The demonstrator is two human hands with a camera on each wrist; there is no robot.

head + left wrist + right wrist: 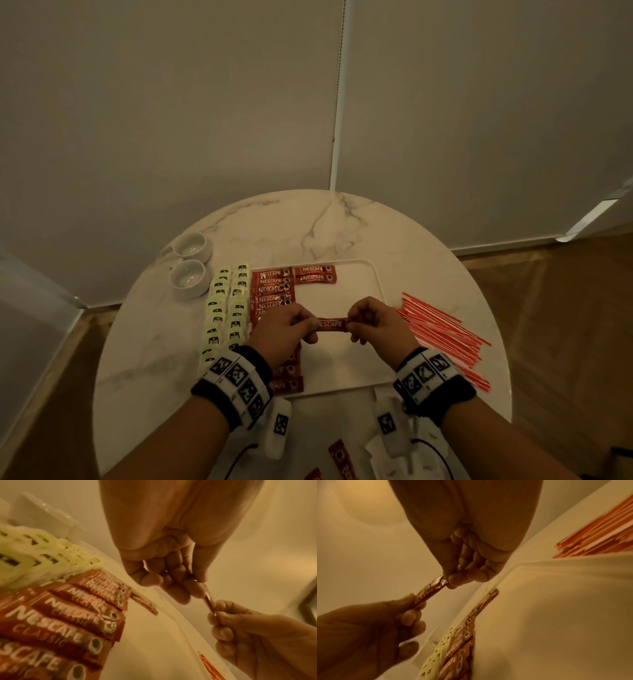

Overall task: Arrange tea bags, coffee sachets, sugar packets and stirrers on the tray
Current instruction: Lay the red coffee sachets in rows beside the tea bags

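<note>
A red Nescafe coffee sachet [331,324] is stretched level above the white tray [356,301]. My left hand [287,325] pinches its left end and my right hand [371,322] pinches its right end. The left wrist view shows the same sachet [209,601] edge-on between both hands; in the right wrist view the sachet [429,591] runs from my right fingers [455,580] to the left hand. A column of red coffee sachets [272,291] lies along the tray's left side, with two more sachets [315,274] at its top. Pale green tea bags [227,308] lie in two columns left of them.
Red stirrers [442,329] are heaped on the round marble table [308,222] right of the tray. Two small white bowls [188,263] stand at the back left. Loose red sachets [340,459] and white packets [376,459] lie at the table's near edge.
</note>
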